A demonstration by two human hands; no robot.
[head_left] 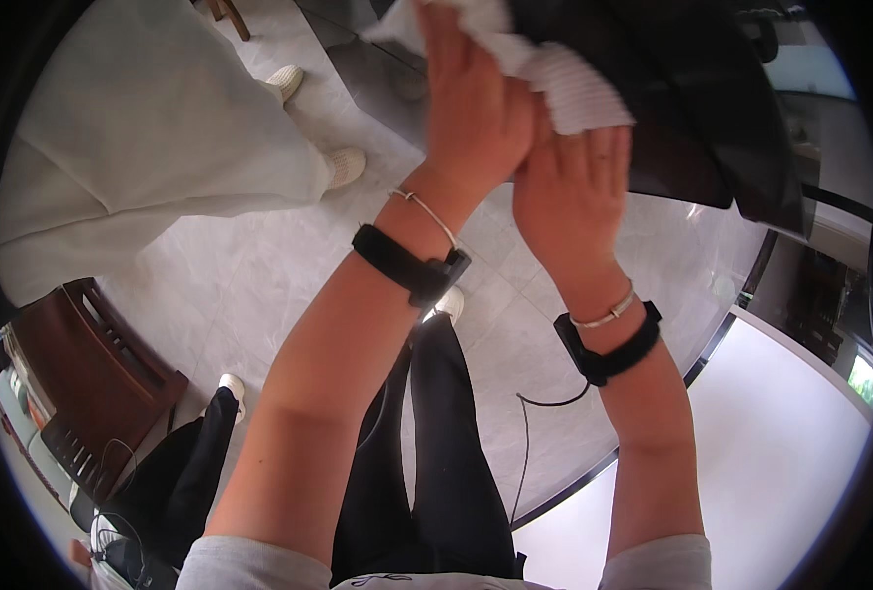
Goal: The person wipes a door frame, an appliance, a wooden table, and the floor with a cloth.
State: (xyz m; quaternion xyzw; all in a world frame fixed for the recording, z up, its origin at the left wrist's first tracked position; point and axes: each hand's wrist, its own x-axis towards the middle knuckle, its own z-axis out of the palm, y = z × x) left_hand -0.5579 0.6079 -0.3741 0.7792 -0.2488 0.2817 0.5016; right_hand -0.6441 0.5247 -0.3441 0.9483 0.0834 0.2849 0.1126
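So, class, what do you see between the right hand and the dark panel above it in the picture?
In the head view, a white cloth shows between the right hand and the dark panel.

Upper garment: light grey shirt (456, 582), short-sleeved, with plain left sleeve (249, 565) and right sleeve (658, 562); a small dark line marking (382, 578) shows on its front. Left hand (476, 118) and right hand (572, 197) are bare. Left wrist: slim silver-coloured bangle (430, 214) with a small bead-like fitting, and below it a wide black strap (389, 261) carrying a dark, angular device (440, 281). Right wrist: a similar bangle (605, 319), then a matching black band (635, 354) with a black housing (576, 349), from whose area a thin dark cable (558, 402) trails. Lower garment: plain black trousers (451, 423). Footwear: one pale shoe (450, 304), partly hidden
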